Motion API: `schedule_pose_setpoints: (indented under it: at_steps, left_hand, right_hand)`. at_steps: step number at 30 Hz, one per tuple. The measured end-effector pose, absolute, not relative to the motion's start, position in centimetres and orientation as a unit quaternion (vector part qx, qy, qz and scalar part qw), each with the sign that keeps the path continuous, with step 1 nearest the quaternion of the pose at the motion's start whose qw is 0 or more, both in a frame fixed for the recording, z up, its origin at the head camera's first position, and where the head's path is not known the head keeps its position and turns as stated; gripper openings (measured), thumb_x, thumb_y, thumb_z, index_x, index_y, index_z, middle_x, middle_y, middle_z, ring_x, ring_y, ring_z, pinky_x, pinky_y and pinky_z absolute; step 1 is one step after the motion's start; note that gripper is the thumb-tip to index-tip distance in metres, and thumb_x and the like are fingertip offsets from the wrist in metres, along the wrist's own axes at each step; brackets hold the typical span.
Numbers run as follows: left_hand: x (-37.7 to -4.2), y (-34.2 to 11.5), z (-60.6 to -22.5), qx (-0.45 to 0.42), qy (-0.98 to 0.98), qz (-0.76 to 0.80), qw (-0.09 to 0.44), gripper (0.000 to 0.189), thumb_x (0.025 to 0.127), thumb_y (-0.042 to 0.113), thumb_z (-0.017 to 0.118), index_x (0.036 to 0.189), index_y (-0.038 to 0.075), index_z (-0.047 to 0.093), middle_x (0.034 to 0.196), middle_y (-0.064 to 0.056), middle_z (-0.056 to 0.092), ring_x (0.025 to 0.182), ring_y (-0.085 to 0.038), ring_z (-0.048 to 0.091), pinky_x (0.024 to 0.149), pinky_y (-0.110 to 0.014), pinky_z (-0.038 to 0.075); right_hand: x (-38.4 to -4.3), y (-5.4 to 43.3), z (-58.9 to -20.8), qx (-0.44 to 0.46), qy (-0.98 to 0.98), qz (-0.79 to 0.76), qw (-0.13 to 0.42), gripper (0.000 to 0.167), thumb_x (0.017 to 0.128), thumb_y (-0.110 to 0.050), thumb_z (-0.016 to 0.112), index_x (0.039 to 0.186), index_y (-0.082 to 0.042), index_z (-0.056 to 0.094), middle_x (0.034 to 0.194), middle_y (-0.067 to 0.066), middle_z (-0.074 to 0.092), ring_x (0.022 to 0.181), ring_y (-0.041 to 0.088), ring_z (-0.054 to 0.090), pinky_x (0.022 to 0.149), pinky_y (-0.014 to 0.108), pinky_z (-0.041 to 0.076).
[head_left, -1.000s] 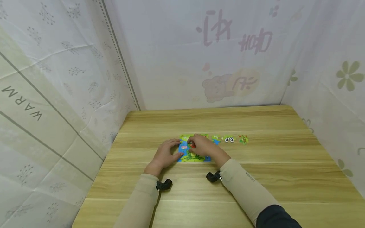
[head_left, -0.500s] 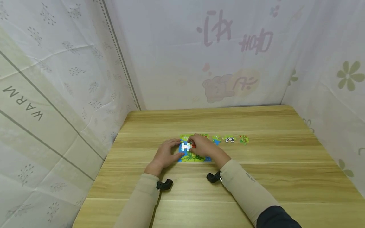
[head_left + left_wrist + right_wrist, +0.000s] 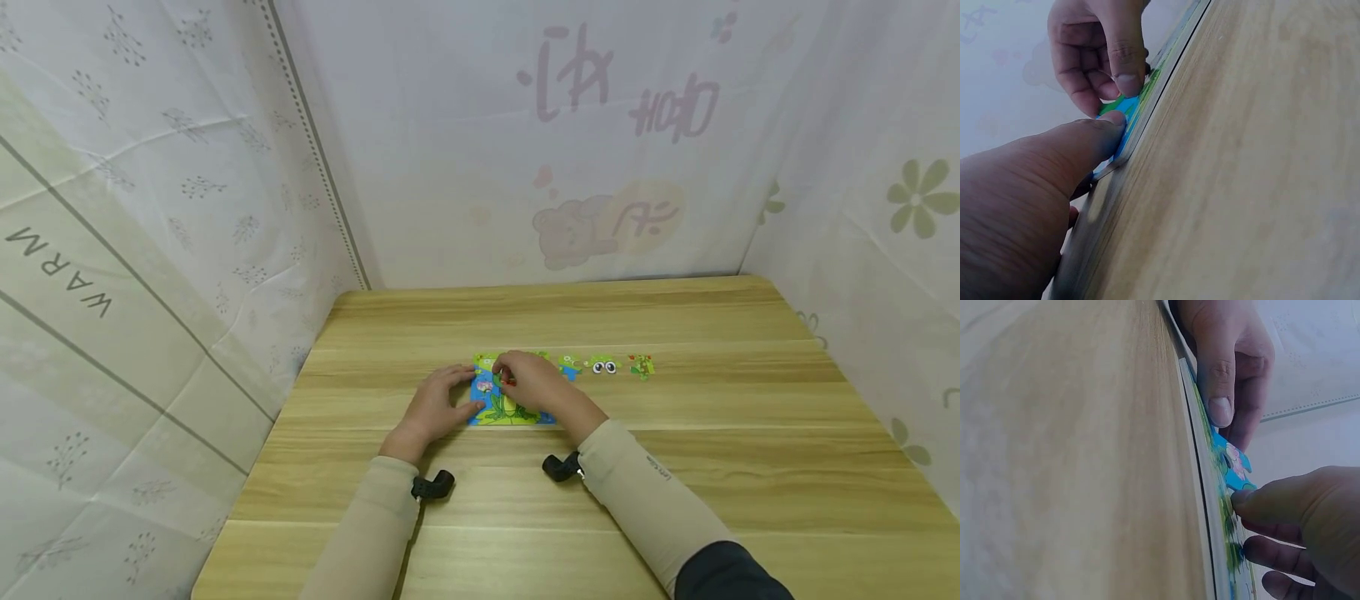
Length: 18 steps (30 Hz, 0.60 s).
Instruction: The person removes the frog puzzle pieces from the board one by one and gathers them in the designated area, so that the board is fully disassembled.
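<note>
A frog jigsaw puzzle (image 3: 508,415) in blue and green lies flat on the wooden table. My right hand (image 3: 536,385) is over its middle, pinching a blue puzzle piece (image 3: 1235,464) with a pink flower between thumb and fingers. In the right wrist view the piece stands tilted above the puzzle's surface. My left hand (image 3: 437,407) rests at the puzzle's left side, its thumb (image 3: 1110,128) pressing near the corner and the fingers spread towards the far corner. The right hand hides part of the puzzle's upper right area.
To the right of the puzzle lie three loose pieces in a row: a blue-green puzzle piece (image 3: 570,369), a piece with two big eyes (image 3: 603,367) and a piece with red flowers (image 3: 641,366). Patterned curtains (image 3: 480,150) surround the wooden table (image 3: 480,492).
The held piece tilted so it glared white half a second ago, then tilted back, showing its pink flower again. Both hands have stayed nearly in place.
</note>
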State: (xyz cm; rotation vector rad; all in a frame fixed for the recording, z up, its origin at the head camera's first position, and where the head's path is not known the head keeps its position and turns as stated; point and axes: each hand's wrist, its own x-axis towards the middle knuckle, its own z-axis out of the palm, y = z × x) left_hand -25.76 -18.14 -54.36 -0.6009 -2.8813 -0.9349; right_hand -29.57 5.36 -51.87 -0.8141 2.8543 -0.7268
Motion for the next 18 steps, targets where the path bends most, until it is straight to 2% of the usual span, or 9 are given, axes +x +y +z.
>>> schedule_pose_setpoints:
  at_steps: [8, 18]
  left_hand:
    - [-25.82, -18.17, -54.44, -0.196, -0.933, -0.3, 0.025, 0.063, 0.093, 0.045, 0.081, 0.147, 0.016, 0.063, 0.155, 0.002, 0.054, 0.148, -0.024, 0.043, 0.123, -0.046, 0.034]
    - [-25.68, -18.12, -54.34, -0.195, -0.934, -0.299, 0.029, 0.063, 0.092, 0.043, 0.082, 0.146, 0.015, 0.063, 0.154, 0.002, 0.055, 0.148, -0.026, 0.044, 0.123, -0.049, 0.034]
  right_hand:
    - [-29.56, 5.31, -51.91, -0.277, 0.942, -0.19, 0.02, 0.027, 0.098, -0.024, 0.075, 0.124, -0.017, 0.074, 0.089, -0.013, 0.061, 0.076, 0.007, 0.056, 0.067, 0.027, 0.051]
    - [-29.31, 5.3, -51.89, -0.273, 0.943, -0.188, 0.005, 0.025, 0.097, -0.025, 0.075, 0.122, -0.019, 0.075, 0.088, -0.014, 0.061, 0.074, 0.006, 0.057, 0.066, 0.026, 0.05]
